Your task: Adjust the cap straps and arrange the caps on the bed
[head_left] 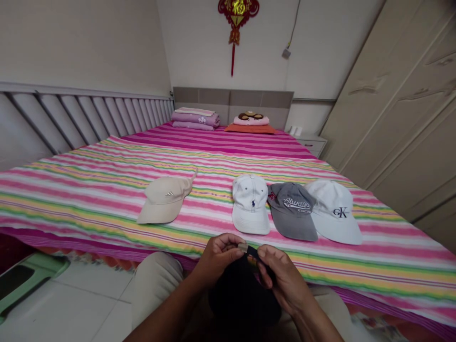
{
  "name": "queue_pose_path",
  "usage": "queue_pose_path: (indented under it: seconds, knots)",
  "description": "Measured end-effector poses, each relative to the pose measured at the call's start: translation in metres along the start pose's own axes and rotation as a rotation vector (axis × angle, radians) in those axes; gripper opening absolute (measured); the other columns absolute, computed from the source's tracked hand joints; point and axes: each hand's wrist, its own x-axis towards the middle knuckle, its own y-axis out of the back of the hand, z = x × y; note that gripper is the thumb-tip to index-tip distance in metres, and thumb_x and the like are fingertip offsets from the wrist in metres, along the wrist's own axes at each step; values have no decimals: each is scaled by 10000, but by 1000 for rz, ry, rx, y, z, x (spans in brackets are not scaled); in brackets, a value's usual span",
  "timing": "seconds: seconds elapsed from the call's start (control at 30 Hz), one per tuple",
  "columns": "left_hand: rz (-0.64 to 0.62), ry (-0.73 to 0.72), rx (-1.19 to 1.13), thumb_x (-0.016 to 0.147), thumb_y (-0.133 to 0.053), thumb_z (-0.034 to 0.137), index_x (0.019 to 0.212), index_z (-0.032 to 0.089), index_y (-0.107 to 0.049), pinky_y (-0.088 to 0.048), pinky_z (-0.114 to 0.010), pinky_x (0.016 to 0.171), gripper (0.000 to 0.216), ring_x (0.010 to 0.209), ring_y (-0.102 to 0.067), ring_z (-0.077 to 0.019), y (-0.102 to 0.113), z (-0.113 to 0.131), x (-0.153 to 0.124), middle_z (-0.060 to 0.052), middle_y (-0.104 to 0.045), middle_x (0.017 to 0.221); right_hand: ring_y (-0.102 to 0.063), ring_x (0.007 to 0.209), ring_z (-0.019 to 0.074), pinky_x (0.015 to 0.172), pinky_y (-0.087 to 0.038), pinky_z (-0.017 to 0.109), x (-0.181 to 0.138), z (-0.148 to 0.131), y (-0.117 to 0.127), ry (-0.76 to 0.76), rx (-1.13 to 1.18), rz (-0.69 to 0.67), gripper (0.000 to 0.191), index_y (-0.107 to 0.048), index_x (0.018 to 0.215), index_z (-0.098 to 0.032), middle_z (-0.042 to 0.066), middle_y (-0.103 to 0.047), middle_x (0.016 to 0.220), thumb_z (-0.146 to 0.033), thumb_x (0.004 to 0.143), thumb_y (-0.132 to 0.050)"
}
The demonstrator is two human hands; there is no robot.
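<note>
A dark navy cap rests on my lap. Both hands pinch its back strap: my left hand holds the metal buckle, my right hand grips the strap beside it. On the striped bed in front of me lie several caps: a beige cap at left, a white cap with a small blue logo, a grey cap with white lettering, and a white cap with dark letters at right.
Folded purple bedding and an orange-and-pink pillow stack lie at the headboard. A wardrobe stands at right, a nightstand beside it. A green stool sits on the tiled floor at left.
</note>
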Motion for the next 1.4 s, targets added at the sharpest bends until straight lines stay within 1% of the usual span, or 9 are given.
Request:
queue_pose_path:
  seconds: [0.1, 0.23, 0.37, 0.6, 0.7, 0.8, 0.93, 1.07, 1.4]
  knots:
    - [-24, -23, 90, 604, -707, 230, 778, 147, -636, -393, -205, 640, 205, 654, -544, -94, 0, 4, 0, -4, -636, 718, -245, 323, 34, 391, -175, 201, 1, 1, 2, -8, -37, 13, 332, -473, 531, -157, -76, -390, 334, -407, 690, -624]
    - [-45, -63, 218, 624, -688, 243, 805, 143, -633, -391, -225, 658, 214, 669, -536, -106, 1, 9, -1, -11, -624, 712, -245, 304, 25, 361, -152, 195, 3, 0, 3, -10, -53, 28, 313, -495, 540, -154, -79, -405, 345, -398, 656, -652]
    - [-68, -78, 276, 649, -667, 259, 823, 144, -633, -388, -233, 657, 211, 666, -525, -107, 1, 10, -2, -15, -613, 712, -239, 294, 27, 343, -140, 192, 3, -1, 3, -18, -60, 13, 309, -506, 548, -156, -81, -398, 327, -410, 647, -652]
    - [-95, -76, 256, 651, -670, 287, 816, 148, -626, -389, -244, 680, 220, 672, -521, -108, 0, 6, -2, -5, -586, 675, -230, 295, 28, 333, -163, 186, 4, -1, 1, -10, -49, -18, 318, -496, 544, -159, -84, -386, 322, -415, 659, -646]
    - [-71, -74, 223, 638, -681, 290, 806, 149, -622, -387, -237, 669, 228, 662, -516, -103, 0, 6, -2, -5, -583, 678, -229, 293, 26, 332, -156, 180, 4, -1, 2, -4, -67, -10, 303, -497, 577, -163, -89, -391, 326, -413, 676, -636]
    - [-71, -66, 212, 630, -688, 284, 802, 148, -622, -384, -231, 657, 229, 654, -513, -99, 0, 6, -2, -5, -583, 680, -228, 290, 28, 327, -147, 179, 4, -1, 3, 3, -113, 7, 278, -537, 636, -160, -92, -391, 322, -417, 681, -631]
    - [-85, -73, 195, 625, -691, 287, 800, 149, -626, -386, -237, 664, 232, 666, -520, -109, 0, 5, -3, -6, -581, 670, -234, 296, 31, 325, -149, 184, 5, 0, 3, 10, -160, 34, 282, -554, 613, -150, -89, -386, 327, -412, 646, -653]
    - [-92, -82, 204, 620, -691, 294, 795, 142, -639, -390, -248, 666, 237, 694, -532, -130, 1, 5, -3, -26, -601, 704, -260, 309, 38, 340, -165, 187, 6, 0, 2, -14, -142, 17, 273, -537, 586, -154, -84, -388, 331, -396, 655, -645]
    - [-108, -89, 236, 628, -684, 299, 815, 139, -648, -391, -247, 653, 249, 701, -532, -136, 3, 4, -2, -35, -607, 722, -240, 316, 33, 359, -158, 196, 6, -2, 0, -62, -40, -13, 277, -515, 571, -154, -89, -368, 329, -375, 641, -665]
